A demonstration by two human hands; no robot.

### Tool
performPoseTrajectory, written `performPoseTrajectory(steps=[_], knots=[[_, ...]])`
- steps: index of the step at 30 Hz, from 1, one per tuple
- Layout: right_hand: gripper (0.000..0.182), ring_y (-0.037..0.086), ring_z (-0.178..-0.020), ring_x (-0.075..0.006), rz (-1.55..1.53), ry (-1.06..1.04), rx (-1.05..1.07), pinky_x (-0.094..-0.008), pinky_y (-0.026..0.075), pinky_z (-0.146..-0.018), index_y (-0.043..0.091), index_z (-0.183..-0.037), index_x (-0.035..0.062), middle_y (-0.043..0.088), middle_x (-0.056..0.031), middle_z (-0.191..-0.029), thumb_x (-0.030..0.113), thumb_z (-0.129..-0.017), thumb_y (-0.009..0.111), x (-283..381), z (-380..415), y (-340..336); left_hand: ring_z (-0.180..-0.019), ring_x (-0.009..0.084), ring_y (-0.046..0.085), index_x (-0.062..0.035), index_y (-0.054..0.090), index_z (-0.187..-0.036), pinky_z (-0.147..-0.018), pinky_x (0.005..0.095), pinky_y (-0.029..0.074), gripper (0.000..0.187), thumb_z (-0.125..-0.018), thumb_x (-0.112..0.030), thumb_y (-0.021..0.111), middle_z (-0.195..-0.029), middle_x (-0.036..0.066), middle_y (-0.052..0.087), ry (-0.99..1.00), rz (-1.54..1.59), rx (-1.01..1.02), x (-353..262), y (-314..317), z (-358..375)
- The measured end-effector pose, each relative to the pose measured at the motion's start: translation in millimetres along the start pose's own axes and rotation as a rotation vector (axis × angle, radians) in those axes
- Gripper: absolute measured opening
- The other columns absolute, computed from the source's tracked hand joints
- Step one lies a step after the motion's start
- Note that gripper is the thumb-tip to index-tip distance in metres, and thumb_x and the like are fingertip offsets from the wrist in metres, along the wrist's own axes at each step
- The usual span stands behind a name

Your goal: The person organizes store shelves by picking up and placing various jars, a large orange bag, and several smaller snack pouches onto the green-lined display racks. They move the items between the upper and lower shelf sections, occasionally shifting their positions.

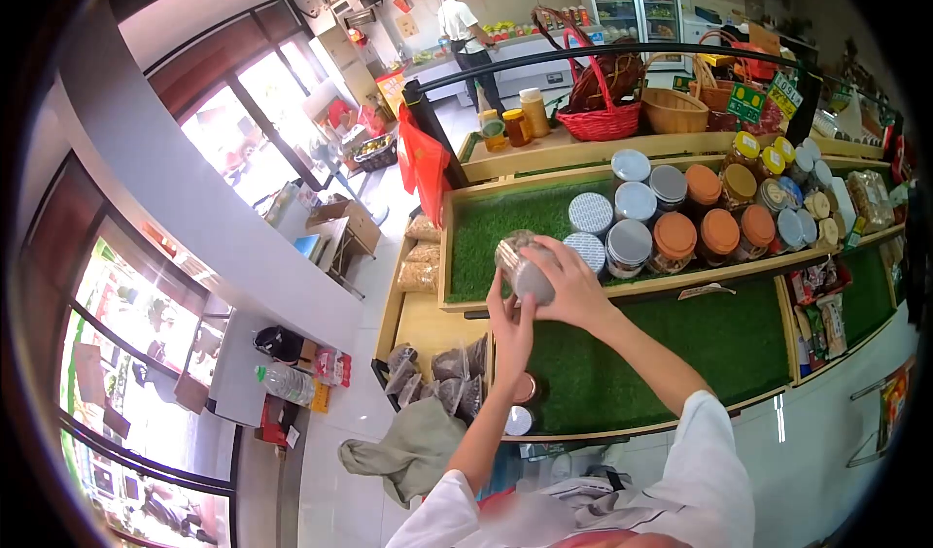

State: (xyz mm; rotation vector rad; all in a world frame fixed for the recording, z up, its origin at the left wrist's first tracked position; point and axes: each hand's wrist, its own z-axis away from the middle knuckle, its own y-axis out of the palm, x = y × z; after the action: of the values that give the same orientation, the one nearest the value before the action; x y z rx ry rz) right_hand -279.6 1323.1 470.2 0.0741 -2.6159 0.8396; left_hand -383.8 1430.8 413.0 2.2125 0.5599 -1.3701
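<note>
Both my hands hold a clear jar with a grey lid (528, 278), tilted above the front edge of the upper green-lined tray (486, 247). My left hand (510, 325) grips it from below, fingers closed on its side. Around the other side wraps my right hand (567, 284). What fills the jar is hard to make out. Just right of my hands stand several lidded jars: white-lidded ones (585, 253), a grey-lidded jar (629, 243) and an orange-lidded jar (673, 237). Two more jars, one with a white lid (519, 421), stand by my left forearm on the lower tray.
Bagged dry goods (420, 268) lie left of the upper tray, with dark bags (452, 373) below them. A grey-green cloth (413, 446) hangs at the stand's corner. A red bag (423, 164) hangs from the post. Behind are baskets (603, 116) and a person (466, 43) at a counter.
</note>
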Motion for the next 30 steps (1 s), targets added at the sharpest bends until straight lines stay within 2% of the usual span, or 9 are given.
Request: performPoseTrajectory(steps=[4, 5, 8, 11, 14, 17, 20, 26, 30], knots=[[0.084, 0.056, -0.113, -0.0401, 0.069, 0.016, 0.147, -0.0497, 0.047, -0.096, 0.049, -0.135, 0.0139, 0.05, -0.0168, -0.132, 0.036, -0.062, 0.083, -34.8, -10.0, 25.1, -0.108, 0.0184, 0.058, -0.0078, 0.026, -0.151, -0.087, 0.03, 0.051, 0.059, -0.099, -0.013, 0.055, -0.143, 0.014, 0.043, 0.013, -0.104, 0.041, 49.0, -10.6, -28.9], [0.082, 0.059, -0.107, -0.0398, 0.107, 0.023, 0.171, -0.0487, 0.047, -0.092, 0.051, -0.134, 0.0137, 0.052, -0.0164, -0.128, 0.039, -0.062, 0.081, -43.3, -8.4, 31.8, -0.1, 0.0166, 0.061, -0.0085, 0.031, -0.15, -0.083, 0.0291, 0.052, 0.057, -0.099, -0.014, 0.056, -0.133, 0.013, 0.054, 0.009, -0.194, 0.018, 44.0, -7.0, -28.5], [0.084, 0.06, -0.101, -0.0373, 0.179, 0.009, 0.238, -0.0461, 0.046, -0.087, 0.052, -0.135, 0.0127, 0.054, -0.0158, -0.124, 0.044, -0.061, 0.08, -58.6, -0.1, 41.9, -0.098, 0.0159, 0.062, -0.0077, 0.034, -0.149, -0.082, 0.0287, 0.051, 0.055, -0.099, -0.018, 0.056, -0.122, 0.014, 0.061, 0.01, -0.396, 0.04, 65.0, -17.3, -35.5], [0.088, 0.061, -0.095, -0.035, 0.266, -0.053, 0.216, -0.0438, 0.044, -0.084, 0.052, -0.137, 0.0112, 0.057, -0.016, -0.117, 0.047, -0.061, 0.078, -61.0, -2.0, 45.4, -0.096, 0.0218, 0.065, -0.0117, 0.036, -0.148, -0.082, 0.0317, 0.051, 0.055, -0.099, -0.026, 0.055, -0.111, 0.017, 0.066, 0.024, -0.547, 0.045, 70.4, -23.7, -35.7], [0.094, 0.06, -0.09, -0.0351, 0.35, -0.08, 0.247, -0.044, 0.043, -0.084, 0.05, -0.14, 0.01, 0.059, -0.0184, -0.11, 0.054, -0.062, 0.076, -75.9, -5.3, 59.2, -0.102, 0.0287, 0.065, -0.0172, 0.034, -0.15, -0.099, 0.049, 0.042, 0.055, -0.101, -0.038, 0.047, -0.108, 0.018, 0.068, -0.05, -0.994, 0.046, 76.2, -29.0, -43.0], [0.1, 0.059, -0.088, -0.0369, 0.445, -0.063, 0.306, -0.0444, 0.042, -0.084, 0.047, -0.142, 0.0086, 0.059, -0.0214, -0.107, 0.065, -0.063, 0.071, -88.1, -8.6, 71.0, -0.123, 0.035, 0.052, -0.0268, 0.031, -0.152, -0.107, 0.0687, 0.013, 0.056, -0.1, -0.049, 0.037, -0.123, 0.015, 0.063, -0.363, -0.973, 0.11, 78.0, -28.2, -52.8], [0.105, 0.06, -0.09, -0.0383, 0.434, 0.038, 0.395, -0.0457, 0.042, -0.087, 0.042, -0.145, 0.0075, 0.058, -0.0232, -0.108, 0.071, -0.065, 0.067, -93.1, -12.3, 78.6, -0.127, 0.0339, 0.048, -0.027, 0.027, -0.153, -0.105, 0.0741, 0.003, 0.058, -0.101, -0.05, 0.033, -0.125, 0.014, 0.062, -0.432, -0.936, 0.137, 78.9, -31.0, -57.1], [0.113, 0.059, -0.099, -0.0415, 0.538, -0.002, 0.37, -0.0566, 0.035, -0.103, 0.026, -0.152, 0.0066, 0.054, -0.026, -0.119, 0.069, -0.067, 0.066, -90.2, -6.0, 85.0, -0.131, 0.0316, 0.044, -0.0239, 0.027, -0.154, -0.105, 0.0731, 0.006, 0.059, -0.101, -0.051, 0.031, -0.129, 0.014, 0.059, -0.335, -0.943, 0.121, 84.9, -33.5, -44.0], [0.109, 0.052, -0.114, -0.0413, 0.589, -0.035, 0.299, -0.0597, 0.028, -0.109, 0.028, -0.151, 0.0058, 0.049, -0.026, -0.131, 0.06, -0.067, 0.071, -81.1, -3.9, 82.8, -0.133, 0.0333, 0.042, -0.0137, 0.032, -0.151, -0.11, 0.0633, 0.014, 0.058, -0.101, -0.043, 0.039, -0.134, 0.017, 0.054, -0.154, -0.843, 0.02, 84.1, -29.4, -21.1]])
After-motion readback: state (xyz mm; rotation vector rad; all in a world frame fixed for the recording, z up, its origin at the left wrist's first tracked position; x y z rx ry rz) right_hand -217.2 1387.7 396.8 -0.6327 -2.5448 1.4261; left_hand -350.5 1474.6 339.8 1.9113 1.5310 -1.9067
